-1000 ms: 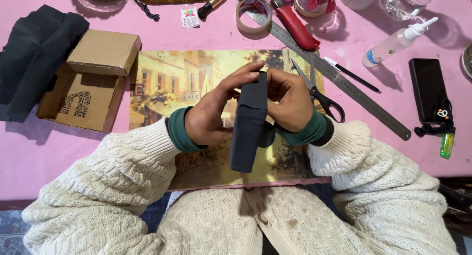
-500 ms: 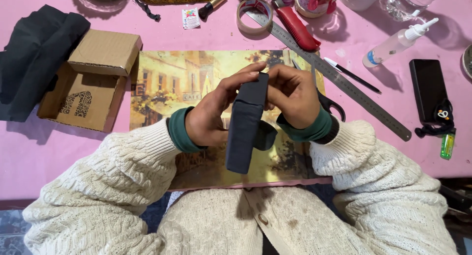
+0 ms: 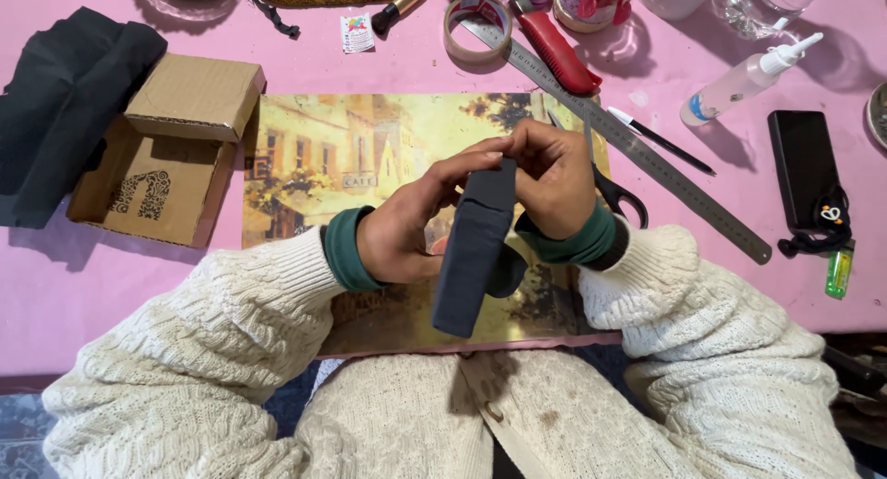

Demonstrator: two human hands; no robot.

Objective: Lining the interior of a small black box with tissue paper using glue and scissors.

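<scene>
A dark grey cloth-covered block (image 3: pixel 473 253) is being held up above the picture board (image 3: pixel 305 165), in front of the person's chest. It is being kept on its thin edge. Its long side is running from the top end, by the fingertips, down toward the person, and the lower end is leaning a little to the left. The left hand (image 3: pixel 416 225) is being pressed against the block's left face, with its fingers (image 3: pixel 471 160) being curled over the top end. The right hand (image 3: pixel 554 179) is being held on the right side, and its fingers are being pinched on the same top end, so both grips are being closed on the block. The lower end is hanging free, with nothing touching it. The picture board is lying flat on the pink bench (image 3: pixel 739 248), and its near edge is lying at the bench edge by the body. To the left, an open cardboard box (image 3: pixel 162 160) is sitting just beside the board, with black cloth (image 3: pixel 65 100) past it. To the right, black scissors (image 3: pixel 605 188) are partly being hidden by the right hand, and a long metal ruler (image 3: pixel 647 156) is lying slanted near them. Bare pink bench is showing on the far right, near a black phone (image 3: pixel 806 165).
</scene>
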